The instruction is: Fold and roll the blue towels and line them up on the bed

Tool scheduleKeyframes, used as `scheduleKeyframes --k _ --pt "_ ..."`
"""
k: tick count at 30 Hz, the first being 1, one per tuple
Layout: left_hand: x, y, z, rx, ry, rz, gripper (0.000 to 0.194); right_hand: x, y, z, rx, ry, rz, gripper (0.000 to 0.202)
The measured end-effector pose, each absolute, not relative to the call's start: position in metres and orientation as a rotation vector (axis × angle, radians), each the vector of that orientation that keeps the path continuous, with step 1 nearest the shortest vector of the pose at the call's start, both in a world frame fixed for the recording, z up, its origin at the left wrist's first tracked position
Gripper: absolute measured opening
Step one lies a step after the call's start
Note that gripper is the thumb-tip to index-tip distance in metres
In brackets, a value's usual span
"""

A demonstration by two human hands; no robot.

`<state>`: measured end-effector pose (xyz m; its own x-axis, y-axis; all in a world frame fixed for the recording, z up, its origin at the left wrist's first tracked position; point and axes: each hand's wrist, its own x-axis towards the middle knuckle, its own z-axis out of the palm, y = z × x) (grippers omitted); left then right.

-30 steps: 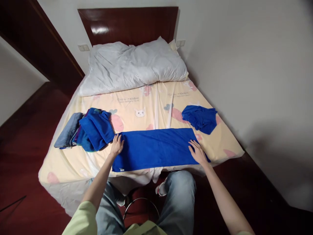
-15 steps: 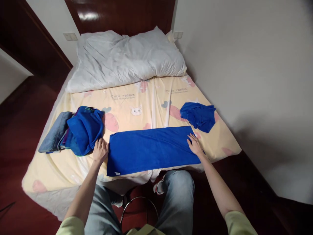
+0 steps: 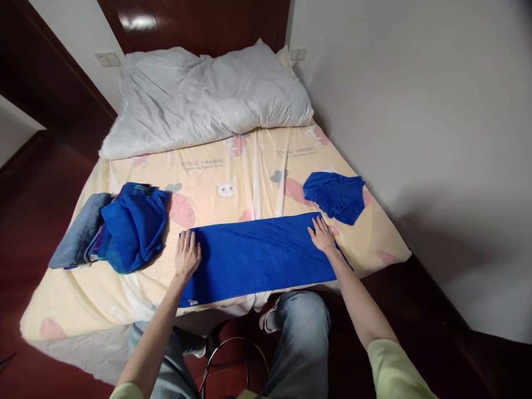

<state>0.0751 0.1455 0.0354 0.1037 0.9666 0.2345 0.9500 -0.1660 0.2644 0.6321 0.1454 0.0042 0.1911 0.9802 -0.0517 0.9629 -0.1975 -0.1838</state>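
The long folded blue terry towel (image 3: 257, 252) lay flat along the near edge of the bed (image 3: 233, 166). The left hand (image 3: 187, 256) and right hand (image 3: 322, 235) pressed its ends with fingers spread, grasping nothing, apparently to flatten the cloth.

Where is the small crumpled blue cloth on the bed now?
In the head view, the small crumpled blue cloth lies on the right side of the bed, just beyond the right hand and the long blue towel.
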Motion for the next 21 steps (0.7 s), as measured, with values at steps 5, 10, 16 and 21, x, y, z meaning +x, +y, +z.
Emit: scheduleKeyframes --k 5,10,16,21 --pt "0.077 0.160 0.016 2.221 1.993 0.461 0.067 0.636 0.150 -0.008 -2.253 -1.859 0.192 0.064" --pt "0.046 0.195 0.018 2.210 1.972 0.472 0.057 0.653 0.177 -0.007 -2.215 -1.647 0.097 0.058" --pt "0.007 0.243 0.029 2.200 1.895 0.354 0.042 0.684 0.226 -0.006 -2.132 -1.564 0.259 0.040" --pt "-0.007 0.264 0.029 2.119 1.953 0.323 0.036 0.698 0.238 -0.016 -2.083 -1.398 0.288 0.025"
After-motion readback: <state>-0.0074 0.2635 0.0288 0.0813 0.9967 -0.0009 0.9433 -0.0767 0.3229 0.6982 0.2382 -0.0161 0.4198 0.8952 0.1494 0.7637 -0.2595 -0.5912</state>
